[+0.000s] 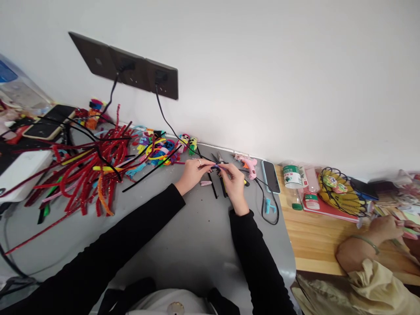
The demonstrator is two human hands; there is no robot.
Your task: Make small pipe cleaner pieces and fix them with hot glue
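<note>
My left hand (192, 175) and my right hand (234, 181) meet over the grey table, fingertips pinched together. Between them is a small blue and dark piece (215, 166), perhaps pipe cleaner; the fingers cover most of it. Beneath my right hand lie pliers (224, 188) with dark and yellow handles, partly hidden. A short black pipe cleaner (214, 190) and small pink pieces (206, 183) rest just below my fingers. Beyond my right hand is a pink glue gun (251, 167).
Red tinsel pipe cleaners (105, 162) heap at the left, near small colourful figures (169, 146). To the right are a phone (271, 176), a light-blue clip (270, 205) and a looping black cable (262, 210). Bottles (292, 175) and another person's arm (364, 245) occupy the wooden table.
</note>
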